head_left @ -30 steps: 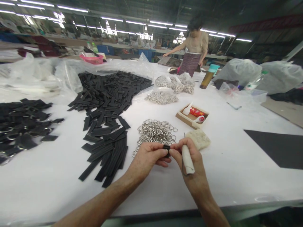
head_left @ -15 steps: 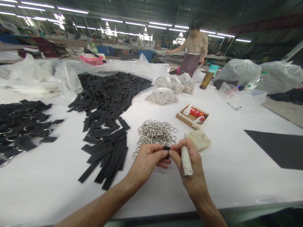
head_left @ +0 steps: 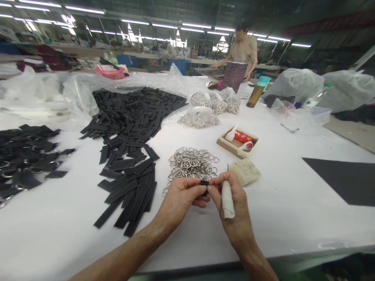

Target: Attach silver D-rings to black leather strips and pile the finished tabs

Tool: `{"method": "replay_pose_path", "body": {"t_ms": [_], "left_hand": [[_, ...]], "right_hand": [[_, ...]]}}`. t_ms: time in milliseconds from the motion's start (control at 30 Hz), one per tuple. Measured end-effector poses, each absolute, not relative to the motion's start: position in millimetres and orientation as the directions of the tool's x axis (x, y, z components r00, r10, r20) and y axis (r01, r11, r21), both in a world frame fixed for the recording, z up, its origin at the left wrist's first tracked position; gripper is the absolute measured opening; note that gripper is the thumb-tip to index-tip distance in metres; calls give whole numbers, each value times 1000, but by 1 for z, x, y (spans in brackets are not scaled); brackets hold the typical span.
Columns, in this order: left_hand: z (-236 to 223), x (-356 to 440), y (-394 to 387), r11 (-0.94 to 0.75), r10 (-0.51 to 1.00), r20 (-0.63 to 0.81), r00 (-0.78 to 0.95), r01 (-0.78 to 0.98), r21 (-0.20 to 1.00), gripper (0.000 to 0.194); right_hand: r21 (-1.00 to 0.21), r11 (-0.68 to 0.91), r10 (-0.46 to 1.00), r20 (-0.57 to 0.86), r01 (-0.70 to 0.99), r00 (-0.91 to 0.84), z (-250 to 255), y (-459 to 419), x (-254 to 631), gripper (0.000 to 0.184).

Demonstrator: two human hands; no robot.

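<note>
Between both hands a short black strip (head_left: 204, 182) is pinched, mostly hidden by my fingers. My left hand (head_left: 184, 194) closes thumb and forefinger on its left side. My right hand (head_left: 231, 195) pinches its right side and also keeps a tool with a pale wrapped handle (head_left: 227, 200) tucked across the palm; the thin dark metal end shows above the fingers. Just beyond the hands lies a heap of silver D-shaped rings (head_left: 191, 162). Left of them spreads a pile of loose black strips (head_left: 133, 183). A yellowish waxy block (head_left: 245, 171) sits beside my right hand.
Finished-looking black strips with rings (head_left: 26, 160) lie at far left. Bagged rings (head_left: 199, 118) and a small tray (head_left: 231, 147) with glue tubes stand ahead. A tall bottle (head_left: 258, 92), plastic bags (head_left: 295, 86) and a dark sheet (head_left: 342, 180) are rightward. A person (head_left: 241, 54) stands behind the table.
My hands keep the same pinch on the black strip, with only a slight shift in view. The person across the table has drawn the outstretched arm in a little.
</note>
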State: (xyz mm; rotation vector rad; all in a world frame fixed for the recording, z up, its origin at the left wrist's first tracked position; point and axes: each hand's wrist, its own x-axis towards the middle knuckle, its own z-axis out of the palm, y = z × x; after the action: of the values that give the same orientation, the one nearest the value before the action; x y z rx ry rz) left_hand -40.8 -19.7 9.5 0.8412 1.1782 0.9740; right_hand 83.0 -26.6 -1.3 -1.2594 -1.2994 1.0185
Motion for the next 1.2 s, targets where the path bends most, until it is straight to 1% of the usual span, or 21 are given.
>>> {"method": "replay_pose_path", "body": {"t_ms": [467, 633, 833, 1033, 1200], "left_hand": [[8, -41, -21, 352, 936, -340, 90, -179, 919, 7], [9, -40, -21, 355, 934, -343, 99, -168, 920, 7], [8, -41, -21, 344, 938, -333, 91, -160, 925, 9], [6, -42, -20, 349, 937, -340, 77, -177, 921, 8], [3, -45, -17, 365, 931, -361, 62, -233, 901, 5]], "right_hand": [[-985, 112, 989, 123, 134, 78, -1, -26, 81, 10], [-989, 92, 993, 100, 117, 66, -2, -27, 82, 10], [-984, 112, 990, 122, 137, 66, -4, -28, 82, 10], [-986, 100, 991, 110, 132, 72, -7, -28, 80, 10], [-982, 108, 991, 118, 156, 61, -3, -32, 94, 17]]}}
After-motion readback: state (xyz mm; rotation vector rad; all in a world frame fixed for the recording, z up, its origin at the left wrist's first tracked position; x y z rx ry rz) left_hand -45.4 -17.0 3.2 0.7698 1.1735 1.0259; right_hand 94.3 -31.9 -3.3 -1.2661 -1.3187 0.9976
